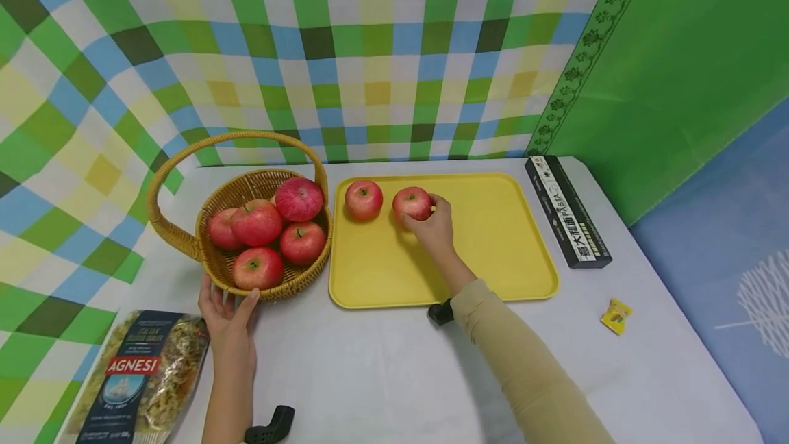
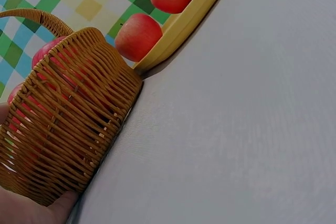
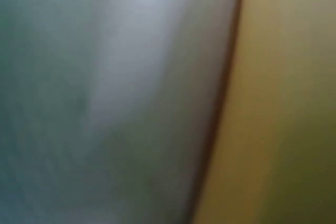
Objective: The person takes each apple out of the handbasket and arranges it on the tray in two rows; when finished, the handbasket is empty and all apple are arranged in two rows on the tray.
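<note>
My right hand (image 1: 433,225) grips a red apple (image 1: 411,203) between thumb and fingers at the yellow tray (image 1: 493,238). To its left on the same tray sits another apple (image 1: 364,200). At the left, my left hand (image 1: 231,314) holds the near side of a wicker basket (image 1: 302,285), its thumb up at the rim. Several red apples (image 1: 256,223) lie inside the basket under its tall arched handle (image 1: 237,134). The left wrist view shows the basket's woven wall (image 2: 79,114) close up. Blur fills the right wrist view, where only the tray's edge (image 3: 236,129) is recognizable.
A bag of Agnesi pasta (image 1: 138,375) lies at the front left. Right of the tray is a black pasta box (image 1: 568,214), with a small yellow wrapped packet (image 1: 616,316) nearer the front. A checked cloth (image 1: 382,53) hangs behind the white table (image 1: 364,375).
</note>
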### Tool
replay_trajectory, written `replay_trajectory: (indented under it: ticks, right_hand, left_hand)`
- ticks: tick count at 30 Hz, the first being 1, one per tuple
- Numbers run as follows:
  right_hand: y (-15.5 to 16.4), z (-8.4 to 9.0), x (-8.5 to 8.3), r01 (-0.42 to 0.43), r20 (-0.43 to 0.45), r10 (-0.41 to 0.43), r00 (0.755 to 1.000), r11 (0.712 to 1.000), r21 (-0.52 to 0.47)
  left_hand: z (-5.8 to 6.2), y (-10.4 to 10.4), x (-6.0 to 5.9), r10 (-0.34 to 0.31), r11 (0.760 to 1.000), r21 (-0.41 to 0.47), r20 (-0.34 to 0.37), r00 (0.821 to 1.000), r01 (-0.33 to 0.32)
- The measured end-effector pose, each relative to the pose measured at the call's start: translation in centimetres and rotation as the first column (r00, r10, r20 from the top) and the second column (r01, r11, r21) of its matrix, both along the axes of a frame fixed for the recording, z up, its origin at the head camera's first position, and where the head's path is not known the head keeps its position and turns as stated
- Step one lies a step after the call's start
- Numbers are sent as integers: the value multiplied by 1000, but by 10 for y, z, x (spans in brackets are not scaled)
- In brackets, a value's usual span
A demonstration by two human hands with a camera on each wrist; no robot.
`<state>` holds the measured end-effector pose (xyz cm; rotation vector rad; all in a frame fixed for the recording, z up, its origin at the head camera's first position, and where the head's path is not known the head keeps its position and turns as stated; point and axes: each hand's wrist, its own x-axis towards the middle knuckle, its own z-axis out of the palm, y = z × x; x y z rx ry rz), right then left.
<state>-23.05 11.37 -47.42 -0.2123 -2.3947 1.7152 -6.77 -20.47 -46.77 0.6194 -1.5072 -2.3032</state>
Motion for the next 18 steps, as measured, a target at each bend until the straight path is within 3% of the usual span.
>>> replay_trajectory:
  ticks: [5, 10, 18]
  right_hand:
    - [3, -3, -1, 22, 8, -22, 1000, 999, -46]
    - [5, -5, -1, 10, 53, -9, 999, 999, -32]
    - [4, 1, 3, 3, 18, -2, 1000, 999, -46]
  left_hand:
    - [1, 0, 0, 7, 1000, -4, 2, 1000, -7]
    - [1, 0, 1, 0, 1000, -15, 19, 1000, 0]
    - [-1, 0, 1, 5, 1000, -7, 9, 1000, -5]
